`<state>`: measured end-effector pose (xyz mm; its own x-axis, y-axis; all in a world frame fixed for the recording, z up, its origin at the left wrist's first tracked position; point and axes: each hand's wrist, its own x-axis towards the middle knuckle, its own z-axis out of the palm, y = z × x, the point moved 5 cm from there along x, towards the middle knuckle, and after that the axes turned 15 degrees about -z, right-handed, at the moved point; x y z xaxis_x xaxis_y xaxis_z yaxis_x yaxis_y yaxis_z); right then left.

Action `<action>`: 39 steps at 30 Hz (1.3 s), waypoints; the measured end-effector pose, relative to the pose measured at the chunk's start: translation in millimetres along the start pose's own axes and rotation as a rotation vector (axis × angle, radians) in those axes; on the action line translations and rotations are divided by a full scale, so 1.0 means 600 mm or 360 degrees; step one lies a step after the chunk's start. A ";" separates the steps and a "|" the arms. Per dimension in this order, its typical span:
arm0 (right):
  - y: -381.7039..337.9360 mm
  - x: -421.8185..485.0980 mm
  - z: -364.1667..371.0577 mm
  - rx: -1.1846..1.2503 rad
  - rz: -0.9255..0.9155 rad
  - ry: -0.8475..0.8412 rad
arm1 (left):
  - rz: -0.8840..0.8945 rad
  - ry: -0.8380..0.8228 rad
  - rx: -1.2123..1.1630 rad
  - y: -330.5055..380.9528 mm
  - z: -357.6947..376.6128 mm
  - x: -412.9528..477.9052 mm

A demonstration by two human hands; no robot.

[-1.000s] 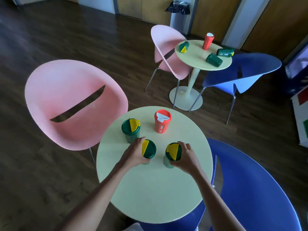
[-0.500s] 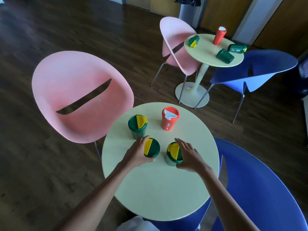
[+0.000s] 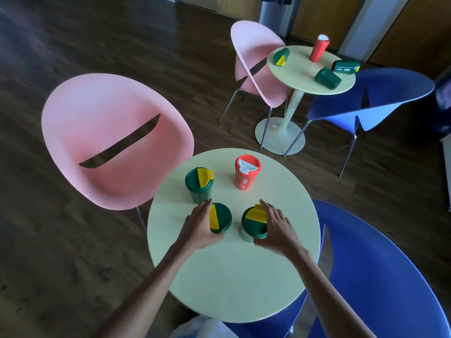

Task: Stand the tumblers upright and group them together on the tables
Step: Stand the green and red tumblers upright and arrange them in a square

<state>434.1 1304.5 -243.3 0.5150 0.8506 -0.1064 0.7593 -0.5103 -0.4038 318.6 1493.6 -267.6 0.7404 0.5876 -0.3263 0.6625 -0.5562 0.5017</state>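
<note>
The left hand [image 3: 199, 226] hides the side of its tumbler [image 3: 220, 218]; the near blue chair [image 3: 380, 276] is cut off below.

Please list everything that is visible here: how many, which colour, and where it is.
near table: one, pale yellow-green, foreground centre.
far table: one, same colour, upper right.
back green tumbler: one, green, yellow half-lid, upright, near table.
middle green tumbler: one, same colours, upright, near table.
right green tumbler: one, same colours, upright, near table.
red tumblers: two, red, one upright on each table.
lying green tumblers: three, green, far table.
pink chairs: two, pink, one by each table.
blue chairs: two, blue, one by each table.
bin: one, grey, top edge.
left hand: one, holds middle green tumbler.
right hand: one, holds right green tumbler.
</note>
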 end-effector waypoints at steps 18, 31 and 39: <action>-0.008 -0.007 0.016 0.0209 0.0072 0.0230 | -0.0039 -0.0031 -0.0459 -0.013 0.009 -0.013; -0.007 0.004 0.017 0.0163 0.0027 0.0058 | -0.0114 0.0130 -0.0502 -0.009 0.015 -0.022; -0.009 0.000 0.022 0.0241 0.0193 0.0201 | -0.0028 -0.0126 -0.0674 -0.009 0.011 -0.013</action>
<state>424.6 1309.1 -253.3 0.6515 0.7569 -0.0517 0.6256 -0.5746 -0.5277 309.8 1488.1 -273.0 0.7470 0.5384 -0.3899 0.5822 -0.2466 0.7748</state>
